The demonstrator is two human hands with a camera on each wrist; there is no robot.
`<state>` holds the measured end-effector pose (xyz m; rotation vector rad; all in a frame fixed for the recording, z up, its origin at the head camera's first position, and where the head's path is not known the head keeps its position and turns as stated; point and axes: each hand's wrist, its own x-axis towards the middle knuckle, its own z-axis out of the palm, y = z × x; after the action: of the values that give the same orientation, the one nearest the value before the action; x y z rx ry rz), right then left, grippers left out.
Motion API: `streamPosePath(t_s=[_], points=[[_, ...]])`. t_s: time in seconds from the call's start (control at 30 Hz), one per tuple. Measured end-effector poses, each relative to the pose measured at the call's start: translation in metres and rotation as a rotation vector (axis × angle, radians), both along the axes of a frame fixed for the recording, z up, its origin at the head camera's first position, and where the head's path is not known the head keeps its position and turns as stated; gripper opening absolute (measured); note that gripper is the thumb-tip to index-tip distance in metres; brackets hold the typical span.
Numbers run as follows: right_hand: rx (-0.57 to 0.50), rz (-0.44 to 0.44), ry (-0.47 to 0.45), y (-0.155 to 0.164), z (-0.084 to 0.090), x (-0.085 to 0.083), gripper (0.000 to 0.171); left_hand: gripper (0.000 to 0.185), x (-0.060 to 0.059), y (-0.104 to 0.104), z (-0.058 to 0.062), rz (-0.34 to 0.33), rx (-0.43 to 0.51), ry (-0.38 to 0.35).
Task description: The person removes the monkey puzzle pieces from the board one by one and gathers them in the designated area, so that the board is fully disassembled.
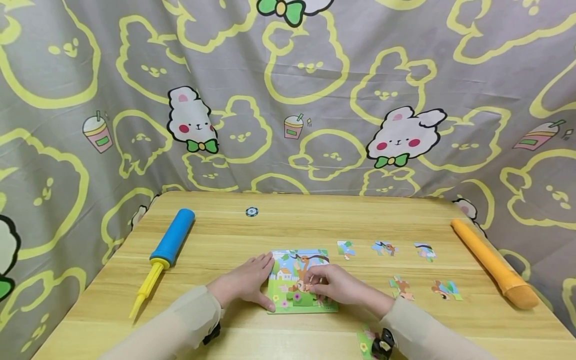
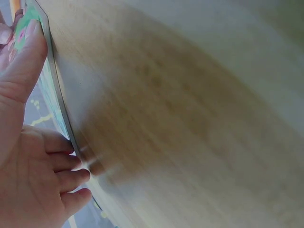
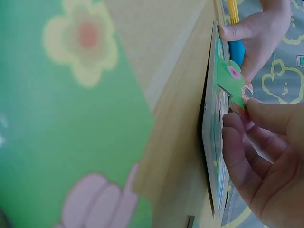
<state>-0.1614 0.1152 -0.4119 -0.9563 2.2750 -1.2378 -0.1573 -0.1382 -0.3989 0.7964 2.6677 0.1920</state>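
Note:
A square picture puzzle board [image 1: 280, 258], showing a house and a brown animal, lies mid-table. My left hand [image 1: 246, 281] steadies its left side, thumb on the lower left corner and fingers extended along the edge. Between thumb and fingertips, my right hand [image 1: 336, 285] pinches a green puzzle piece [image 3: 231, 80] with a pink flower, held slightly tilted over the lower part of the board. Loose puzzle pieces lie right of the board, among them a leaf piece [image 1: 346, 249], a branch piece [image 1: 425, 251] and a brown piece [image 1: 401, 288]. Another green piece [image 1: 364, 345] is partly hidden by the right wrist.
A blue and yellow hand pump [image 1: 176, 237] lies at the left of the table. Along the right side is a long orange cylinder [image 1: 490, 260]. A small round chip [image 1: 252, 212] sits near the back edge, before a patterned grey curtain [image 1: 252, 70].

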Motion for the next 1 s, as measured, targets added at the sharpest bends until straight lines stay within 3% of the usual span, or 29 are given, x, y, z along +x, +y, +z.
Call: streamPosePath(t_s=[0.43,0.73,1.0], points=[[-0.024,-0.09,0.019,0.018,0.009,-0.003,0.006,0.111,0.0,0.001,0.001,-0.008,-0.012,-0.001],[-0.055,-0.131,-0.066,0.066,0.014,-0.003,0.009,0.111,-0.001,0.0,-0.002,0.009,-0.015,-0.002],[-0.071,-0.111,-0.106,0.122,0.014,0.003,0.011,0.111,-0.001,0.001,-0.002,0.008,-0.015,-0.001]])
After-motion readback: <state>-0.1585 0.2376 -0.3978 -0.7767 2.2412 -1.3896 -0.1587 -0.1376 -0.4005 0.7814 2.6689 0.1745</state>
